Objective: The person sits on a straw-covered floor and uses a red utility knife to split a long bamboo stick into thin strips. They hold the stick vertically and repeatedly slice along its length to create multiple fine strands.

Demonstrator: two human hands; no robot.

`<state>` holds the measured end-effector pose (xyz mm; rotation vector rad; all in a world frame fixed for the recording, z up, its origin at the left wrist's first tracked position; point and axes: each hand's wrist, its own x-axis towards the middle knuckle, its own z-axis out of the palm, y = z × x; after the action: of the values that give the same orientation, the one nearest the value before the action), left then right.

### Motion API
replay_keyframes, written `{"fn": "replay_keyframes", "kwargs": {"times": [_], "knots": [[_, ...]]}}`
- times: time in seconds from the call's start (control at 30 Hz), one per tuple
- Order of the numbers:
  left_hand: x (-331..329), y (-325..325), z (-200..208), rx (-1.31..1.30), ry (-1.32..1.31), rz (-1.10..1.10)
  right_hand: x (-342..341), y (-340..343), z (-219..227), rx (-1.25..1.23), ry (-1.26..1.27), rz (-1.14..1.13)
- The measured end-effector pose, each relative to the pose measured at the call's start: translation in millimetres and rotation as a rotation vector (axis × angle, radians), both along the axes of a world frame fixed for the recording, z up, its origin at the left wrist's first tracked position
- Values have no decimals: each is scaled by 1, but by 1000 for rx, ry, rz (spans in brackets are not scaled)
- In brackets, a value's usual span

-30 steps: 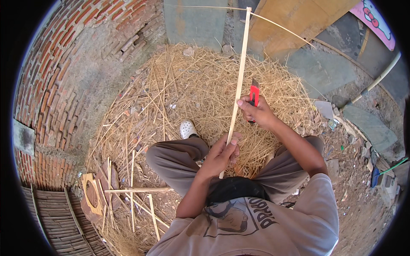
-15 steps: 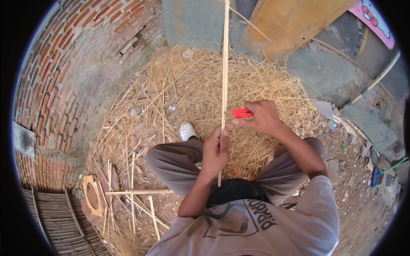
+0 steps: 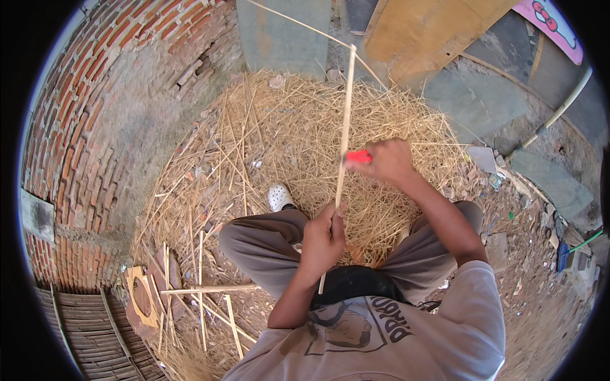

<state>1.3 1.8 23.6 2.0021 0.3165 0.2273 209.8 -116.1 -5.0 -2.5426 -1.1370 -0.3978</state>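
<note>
My left hand (image 3: 323, 244) is closed around the lower part of a long, pale bamboo strip (image 3: 346, 120). The strip stands out away from me above my lap, tilted a little to the right, and its short lower end pokes out below the fist. In my right hand (image 3: 391, 162) is a red box cutter (image 3: 358, 157), its front end against the strip's right side above the left hand. Motion blurs this hand slightly, and the blade cannot be made out. A thin sliver (image 3: 298, 24) crosses at the strip's far tip and seems joined to it.
A heap of straw-like shavings (image 3: 286, 120) spreads before my crossed legs. Cut strips (image 3: 210, 289) and a wooden piece with a round hole (image 3: 141, 295) lie at the left. A brick wall (image 3: 82, 127) rises at left; boards (image 3: 438, 32) lean at the back.
The strip's far end has come nearer and tipped right, and the sliver at its tip has swung leftward. My right hand has moved slightly up along the strip with the box cutter.
</note>
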Motion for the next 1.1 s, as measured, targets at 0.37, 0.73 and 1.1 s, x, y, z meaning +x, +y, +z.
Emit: {"fn": "replay_keyframes", "kwargs": {"times": [0.37,0.73,1.1], "knots": [[-23,-1,-17,-20,-24,100,-38,2,3,-45,131,169],[-17,11,-17,163,-26,58,-21,7,-19,121,-57,232],[-55,1,-22,-135,34,20,13,1,-37,-76,115,-20]]}}
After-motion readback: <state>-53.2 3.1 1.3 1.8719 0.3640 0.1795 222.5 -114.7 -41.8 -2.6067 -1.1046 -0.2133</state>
